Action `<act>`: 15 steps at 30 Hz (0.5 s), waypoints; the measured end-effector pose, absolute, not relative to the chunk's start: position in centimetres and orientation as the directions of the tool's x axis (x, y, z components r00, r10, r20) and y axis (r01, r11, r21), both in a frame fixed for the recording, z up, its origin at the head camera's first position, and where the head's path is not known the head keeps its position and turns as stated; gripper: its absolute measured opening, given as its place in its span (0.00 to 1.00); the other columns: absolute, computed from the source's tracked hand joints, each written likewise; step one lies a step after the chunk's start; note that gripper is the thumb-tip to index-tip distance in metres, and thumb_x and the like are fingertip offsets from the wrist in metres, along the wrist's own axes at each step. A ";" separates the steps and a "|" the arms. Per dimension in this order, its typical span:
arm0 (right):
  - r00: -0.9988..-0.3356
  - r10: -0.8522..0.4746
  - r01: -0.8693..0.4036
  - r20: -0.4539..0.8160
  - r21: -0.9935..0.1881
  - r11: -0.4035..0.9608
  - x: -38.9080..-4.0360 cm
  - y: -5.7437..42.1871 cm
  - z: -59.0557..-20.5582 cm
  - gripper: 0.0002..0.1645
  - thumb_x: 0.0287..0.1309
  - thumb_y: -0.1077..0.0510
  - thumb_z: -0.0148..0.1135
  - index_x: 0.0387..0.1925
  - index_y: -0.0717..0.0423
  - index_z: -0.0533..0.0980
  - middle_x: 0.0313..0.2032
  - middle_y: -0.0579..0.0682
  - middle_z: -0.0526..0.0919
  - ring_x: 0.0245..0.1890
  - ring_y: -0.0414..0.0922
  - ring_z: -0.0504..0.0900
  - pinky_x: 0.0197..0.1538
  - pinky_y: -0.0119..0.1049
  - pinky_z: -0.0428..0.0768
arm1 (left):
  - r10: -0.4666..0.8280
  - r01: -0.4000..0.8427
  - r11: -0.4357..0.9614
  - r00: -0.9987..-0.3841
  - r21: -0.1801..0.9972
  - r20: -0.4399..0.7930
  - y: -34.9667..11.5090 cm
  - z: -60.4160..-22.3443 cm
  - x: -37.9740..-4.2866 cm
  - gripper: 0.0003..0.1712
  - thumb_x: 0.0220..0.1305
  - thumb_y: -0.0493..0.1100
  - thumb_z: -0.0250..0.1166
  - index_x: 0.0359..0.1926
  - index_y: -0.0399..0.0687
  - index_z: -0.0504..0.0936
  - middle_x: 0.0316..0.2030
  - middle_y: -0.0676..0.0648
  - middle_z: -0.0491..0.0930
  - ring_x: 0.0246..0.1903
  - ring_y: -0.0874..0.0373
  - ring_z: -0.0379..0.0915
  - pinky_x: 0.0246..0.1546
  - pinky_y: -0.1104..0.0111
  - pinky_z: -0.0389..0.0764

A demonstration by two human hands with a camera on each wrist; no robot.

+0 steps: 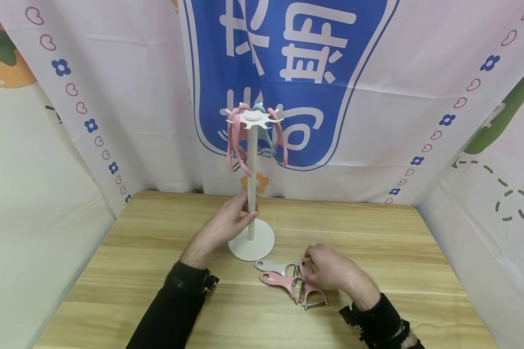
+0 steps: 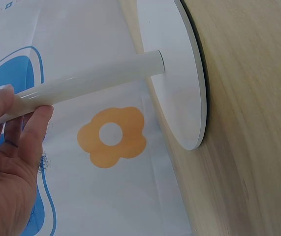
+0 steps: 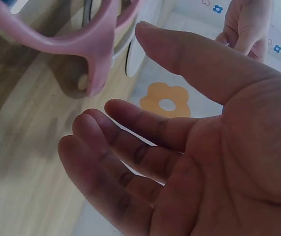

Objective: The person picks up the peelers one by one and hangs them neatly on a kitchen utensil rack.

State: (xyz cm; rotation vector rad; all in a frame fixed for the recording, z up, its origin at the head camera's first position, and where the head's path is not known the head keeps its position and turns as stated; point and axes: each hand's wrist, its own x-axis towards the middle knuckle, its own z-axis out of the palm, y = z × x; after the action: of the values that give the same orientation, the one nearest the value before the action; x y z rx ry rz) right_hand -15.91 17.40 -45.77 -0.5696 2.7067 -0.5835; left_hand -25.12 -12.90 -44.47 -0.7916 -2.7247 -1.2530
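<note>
A white stand [image 1: 253, 169] with a round base and a hooked top stands upright on the table. My left hand [image 1: 224, 220] grips its pole between thumb and fingers; the left wrist view shows this hold on the pole [image 2: 101, 76] close up. Pink peelers [image 1: 281, 138] and a light blue peeler [image 1: 266, 140] hang from the hooks. In front of the base lie a pale grey peeler [image 1: 270, 266], a pink peeler [image 1: 276, 278] and another pink peeler [image 1: 313, 288]. My right hand [image 1: 332, 269] hovers by the last one. In the right wrist view its loosely bent fingers are apart from the pink peeler [image 3: 98, 66].
The wooden table [image 1: 157, 271] bears the stand and the loose peelers. Behind it hangs a printed cloth [image 1: 157, 121] with a blue panel, close behind the stand. More cloth runs along both sides.
</note>
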 end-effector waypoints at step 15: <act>-0.870 -0.405 -0.236 -0.282 -0.483 0.843 -15.9 17.3 -46.4 0.27 0.50 0.57 0.79 0.50 0.63 0.79 0.37 0.49 0.79 0.33 0.43 0.75 0.36 0.41 0.80 | 0.432 0.466 0.543 -0.868 0.699 0.243 -12.9 -44.5 -25.2 0.10 0.74 0.44 0.64 0.52 0.54 0.74 0.45 0.53 0.78 0.50 0.58 0.80 0.49 0.64 0.85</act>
State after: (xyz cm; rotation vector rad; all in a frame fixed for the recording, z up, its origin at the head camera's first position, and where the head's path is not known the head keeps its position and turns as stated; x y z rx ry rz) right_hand -15.88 17.27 -46.40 -0.4787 2.6446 -0.6241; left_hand -25.16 -12.91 -44.53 -0.7929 -2.7229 -1.2524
